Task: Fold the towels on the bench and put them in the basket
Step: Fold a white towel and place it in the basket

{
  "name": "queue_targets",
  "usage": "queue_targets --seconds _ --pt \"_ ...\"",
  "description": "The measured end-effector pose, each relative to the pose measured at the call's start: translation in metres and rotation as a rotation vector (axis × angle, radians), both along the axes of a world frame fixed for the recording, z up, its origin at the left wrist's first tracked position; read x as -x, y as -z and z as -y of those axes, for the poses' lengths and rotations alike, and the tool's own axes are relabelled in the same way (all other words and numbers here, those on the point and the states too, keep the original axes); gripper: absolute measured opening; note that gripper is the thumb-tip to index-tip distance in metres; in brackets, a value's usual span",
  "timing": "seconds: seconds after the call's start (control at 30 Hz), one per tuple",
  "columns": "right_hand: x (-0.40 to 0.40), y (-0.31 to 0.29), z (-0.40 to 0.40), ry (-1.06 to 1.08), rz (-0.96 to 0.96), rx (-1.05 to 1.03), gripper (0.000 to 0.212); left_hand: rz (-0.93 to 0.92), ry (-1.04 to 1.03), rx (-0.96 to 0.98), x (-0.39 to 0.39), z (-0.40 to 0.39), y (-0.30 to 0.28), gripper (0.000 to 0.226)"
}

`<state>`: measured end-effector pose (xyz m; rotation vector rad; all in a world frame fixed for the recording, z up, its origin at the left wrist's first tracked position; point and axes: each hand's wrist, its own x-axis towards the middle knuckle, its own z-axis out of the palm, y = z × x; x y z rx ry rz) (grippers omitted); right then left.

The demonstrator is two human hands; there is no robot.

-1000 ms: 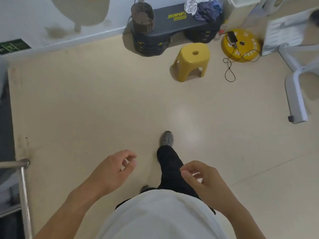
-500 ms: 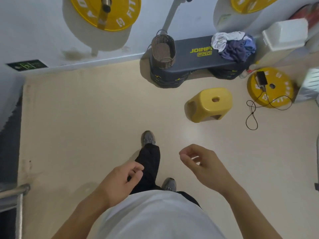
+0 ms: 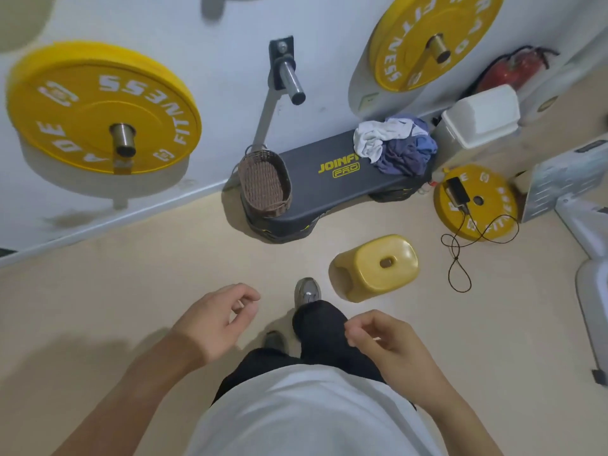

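Note:
A dark bench (image 3: 332, 189) stands against the white wall ahead of me. On its right end lies a crumpled heap of towels (image 3: 396, 144), white on the left and blue-purple on the right. A brown woven basket (image 3: 265, 184) sits on the bench's left end. My left hand (image 3: 217, 319) and my right hand (image 3: 383, 340) hang in front of my waist, far short of the bench, fingers loosely curled and holding nothing.
A yellow plastic stool (image 3: 375, 266) stands on the floor between me and the bench. A yellow weight plate (image 3: 475, 202) with a phone and cable lies right of the bench, beside a white lidded bin (image 3: 478, 121). Yellow plates (image 3: 102, 108) hang on wall pegs.
I have walked closer to the bench; bench, basket and stool sit larger and lower in view. Both hands stay loose and hold nothing while swinging with my steps.

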<state>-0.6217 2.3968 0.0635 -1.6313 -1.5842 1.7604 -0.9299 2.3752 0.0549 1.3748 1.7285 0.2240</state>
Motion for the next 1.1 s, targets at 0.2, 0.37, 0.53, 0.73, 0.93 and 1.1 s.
queue_targets --seconds 0.2,0.37,0.53,0.73,0.93,1.1 --pt "0.017 0.018 -0.144 0.012 -0.004 0.001 0.013 0.057 -0.083 -0.027 0.003 -0.125 -0.001 0.01" --pt "0.043 0.012 -0.243 -0.008 0.024 -0.06 0.011 0.1 -0.22 0.001 0.012 -0.171 -0.003 0.013" --pt "0.069 0.009 -0.316 -0.033 0.054 -0.022 0.012 0.096 -0.203 0.045 0.051 -0.214 0.009 0.011" --pt "0.096 -0.008 -0.365 -0.01 0.144 -0.008 0.011 0.091 -0.082 0.041 0.086 -0.304 0.024 0.013" --pt "0.099 -0.017 -0.423 -0.04 0.138 -0.008 0.011 0.138 0.042 -0.049 0.081 -0.39 0.026 0.012" --pt "0.062 0.015 -0.5 -0.037 0.098 0.082 0.014 0.14 0.111 -0.031 0.055 -0.449 0.036 0.011"
